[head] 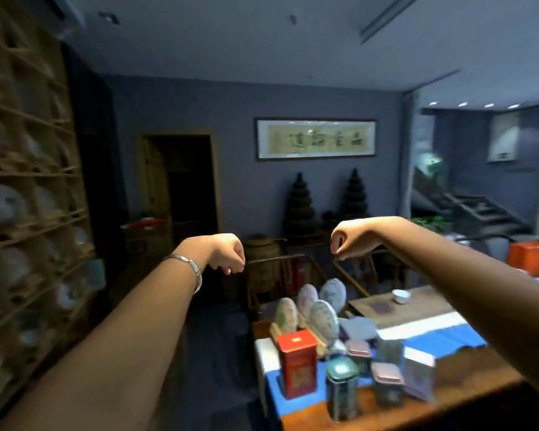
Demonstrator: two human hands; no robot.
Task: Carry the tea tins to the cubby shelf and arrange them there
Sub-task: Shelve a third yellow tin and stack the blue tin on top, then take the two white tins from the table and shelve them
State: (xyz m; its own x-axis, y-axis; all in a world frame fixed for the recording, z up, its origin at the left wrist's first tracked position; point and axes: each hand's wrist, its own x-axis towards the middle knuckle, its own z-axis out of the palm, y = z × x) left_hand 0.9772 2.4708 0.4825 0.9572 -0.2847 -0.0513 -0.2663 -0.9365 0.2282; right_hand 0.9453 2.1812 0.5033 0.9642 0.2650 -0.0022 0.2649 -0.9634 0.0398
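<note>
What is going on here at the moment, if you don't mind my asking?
A person stands between a cubby shelf and a wooden table, both arms stretched forward. The left hand and right hand hang with fingers loosely curled and hold nothing. The tea tins, among them a red tin and a green tin, stand on the table, so none is being carried now.

both hands empty above tea tins, cubby shelf at left

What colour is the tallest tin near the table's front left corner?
Red, with gold decoration on its sides, clearest in the head view: the tall tin.
</note>
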